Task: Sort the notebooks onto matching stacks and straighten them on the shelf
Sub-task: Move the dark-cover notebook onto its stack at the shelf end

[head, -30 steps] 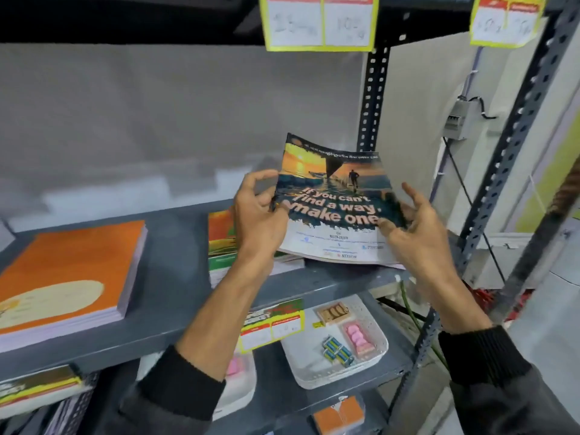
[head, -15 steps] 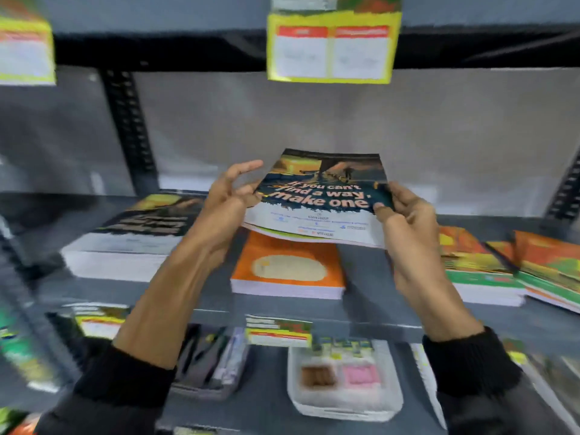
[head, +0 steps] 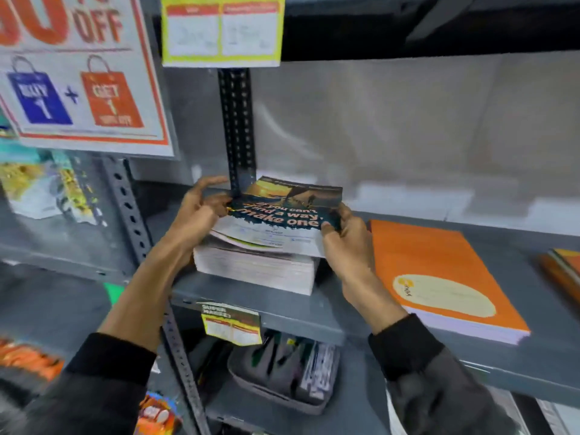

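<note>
I hold a thin notebook with a sunset cover that reads "If you can't find a way, make one". My left hand grips its left edge and my right hand grips its right edge. The notebook lies low over a thick stack of notebooks at the left end of the grey shelf, its front bowed down onto the pile. To the right lies an orange stack. At the far right edge shows part of another orange and green stack.
A black perforated upright stands behind the left stack, and a grey upright runs down beside my left arm. A yellow price tag and a discount sign hang above. A tray of pens sits on the lower shelf.
My view and both hands have swung left along the shelf. The notebook has come down from mid-air onto the thick stack at the left end, past the orange stack.
</note>
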Motion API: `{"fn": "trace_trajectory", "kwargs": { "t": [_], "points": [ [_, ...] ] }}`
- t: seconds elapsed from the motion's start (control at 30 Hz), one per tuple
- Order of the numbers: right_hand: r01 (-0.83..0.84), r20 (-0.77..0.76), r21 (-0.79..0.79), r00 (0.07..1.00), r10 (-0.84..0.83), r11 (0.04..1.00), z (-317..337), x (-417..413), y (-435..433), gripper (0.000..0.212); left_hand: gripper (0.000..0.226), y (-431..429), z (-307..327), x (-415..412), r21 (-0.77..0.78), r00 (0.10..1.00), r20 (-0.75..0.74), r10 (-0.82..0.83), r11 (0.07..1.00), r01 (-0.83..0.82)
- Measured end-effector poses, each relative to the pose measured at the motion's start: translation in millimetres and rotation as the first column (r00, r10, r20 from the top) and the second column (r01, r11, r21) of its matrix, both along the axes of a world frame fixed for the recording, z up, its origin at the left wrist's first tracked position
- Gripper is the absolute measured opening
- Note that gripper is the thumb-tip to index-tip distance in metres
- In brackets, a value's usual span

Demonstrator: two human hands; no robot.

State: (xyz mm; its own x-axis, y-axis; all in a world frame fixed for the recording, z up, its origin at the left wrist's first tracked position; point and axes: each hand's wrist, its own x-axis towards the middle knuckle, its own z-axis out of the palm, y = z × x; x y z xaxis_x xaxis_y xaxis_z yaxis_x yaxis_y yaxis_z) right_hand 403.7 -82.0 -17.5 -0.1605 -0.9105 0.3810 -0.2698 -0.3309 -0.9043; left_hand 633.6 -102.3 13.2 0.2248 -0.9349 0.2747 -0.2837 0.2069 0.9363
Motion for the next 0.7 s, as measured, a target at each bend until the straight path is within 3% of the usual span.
{"fn": "trace_trajectory", "kwargs": {
  "t": [0.1,0.2,0.4,0.53,0.63,0.7],
  "points": [
    [0.000,-0.094,0.095,0.996,0.009,0.995,-4,11,1,0.051,0.060,-5,-11,9,0.058,0.998,0.064,-0.011,0.998,0.007],
    [0.031,-0.248,0.133,0.969,0.003,0.991,-12,17,1,0.048,0.056,-14,-25,20,0.129,0.994,0.095,-0.050,0.991,0.037],
    [0.032,-0.356,0.137,0.934,0.019,0.990,-16,24,-3,0.047,0.046,-36,-35,34,0.177,0.976,0.207,-0.073,0.984,0.036],
    [-0.006,-0.335,0.202,0.939,0.075,0.979,-13,21,-3,0.048,0.044,-34,-34,26,0.178,0.942,0.327,-0.072,0.984,0.013],
    [-0.020,-0.266,0.188,0.961,0.070,0.982,-8,3,1,0.057,0.038,-21,-23,4,-0.003,0.818,0.559,0.135,0.987,-0.161],
    [-0.025,-0.227,0.104,0.973,0.048,0.994,-2,-6,4,0.061,0.036,-9,-11,-17,-0.170,0.771,0.594,0.230,0.973,-0.159]
  ]
}}
